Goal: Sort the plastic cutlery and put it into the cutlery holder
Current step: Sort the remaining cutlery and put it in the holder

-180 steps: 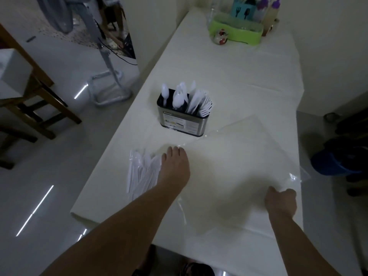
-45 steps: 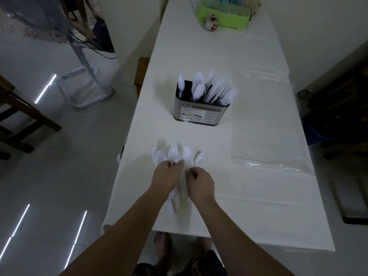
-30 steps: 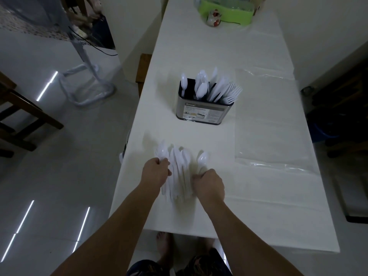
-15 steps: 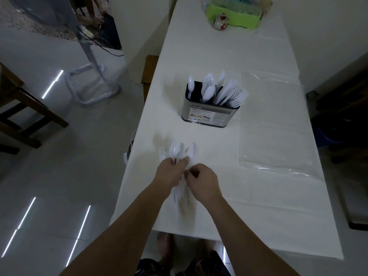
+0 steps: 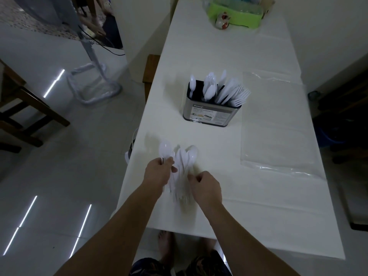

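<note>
Plastic cutlery (image 5: 182, 162), white, loose pile on table (image 5: 258, 206). Left hand (image 5: 159, 173) gripping spoon (image 5: 165, 149); right hand (image 5: 206, 186) pinching pile handles. Cutlery holder (image 5: 211, 113) beyond, upright, part filled.

White table (image 5: 258, 206) w/ cutlery holder (image 5: 211, 112), loose cutlery pile (image 5: 182, 162), clear plastic bag (image 5: 278, 136), green tray (image 5: 235, 14)
</note>
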The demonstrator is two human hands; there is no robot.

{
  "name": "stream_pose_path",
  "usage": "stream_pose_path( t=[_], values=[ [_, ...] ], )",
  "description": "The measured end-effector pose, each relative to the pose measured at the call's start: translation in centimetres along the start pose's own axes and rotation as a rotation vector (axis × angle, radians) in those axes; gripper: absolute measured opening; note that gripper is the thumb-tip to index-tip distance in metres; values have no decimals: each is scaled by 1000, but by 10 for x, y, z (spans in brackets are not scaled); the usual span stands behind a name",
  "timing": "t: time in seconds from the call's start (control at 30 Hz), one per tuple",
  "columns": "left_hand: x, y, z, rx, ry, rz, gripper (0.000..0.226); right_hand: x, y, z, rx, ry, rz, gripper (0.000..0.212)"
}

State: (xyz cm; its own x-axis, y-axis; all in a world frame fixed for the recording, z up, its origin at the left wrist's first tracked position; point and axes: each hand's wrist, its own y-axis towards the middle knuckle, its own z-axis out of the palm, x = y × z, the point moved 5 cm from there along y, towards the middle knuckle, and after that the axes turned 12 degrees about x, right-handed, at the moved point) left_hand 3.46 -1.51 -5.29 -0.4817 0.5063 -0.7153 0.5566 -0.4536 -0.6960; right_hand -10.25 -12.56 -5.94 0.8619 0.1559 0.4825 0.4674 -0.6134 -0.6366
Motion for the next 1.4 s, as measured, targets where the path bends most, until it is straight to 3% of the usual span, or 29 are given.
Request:
stream_pose_path(
  t=[0.17,0.37,0.53,0.7,0.97,1.07,1.17,1.3,1.4],
  values=[
    [1,-2,-3,-8,19,7,23,7,9,8,-17,-45,47,43],
    [5,-4,0,21,-64,-22,22,20,15,4,-39,-30,24,28],
    [8,-4,2,35,-88,-39,24,19,15,2,-5,-16,34,36],
    [11,1,6,62,-151,-46,23,16,22,2,-6,-49,30,21],
    [6,1,17,82,-114,-35,25,8,18,-7,-26,9,4,28],
    [5,4,17,67,-92,-35,30,13,4,-9,-83,51,-88,22],
    [3,4,17,57,-45,-19,38,24,-13,8,-37,64,-263,14],
    [4,1,13,55,-32,0,32,39,-27,24,-14,0,-444,18],
    [6,1,4,26,-22,-24,32,30,-24,20,-63,18,-390,23]
  ],
)
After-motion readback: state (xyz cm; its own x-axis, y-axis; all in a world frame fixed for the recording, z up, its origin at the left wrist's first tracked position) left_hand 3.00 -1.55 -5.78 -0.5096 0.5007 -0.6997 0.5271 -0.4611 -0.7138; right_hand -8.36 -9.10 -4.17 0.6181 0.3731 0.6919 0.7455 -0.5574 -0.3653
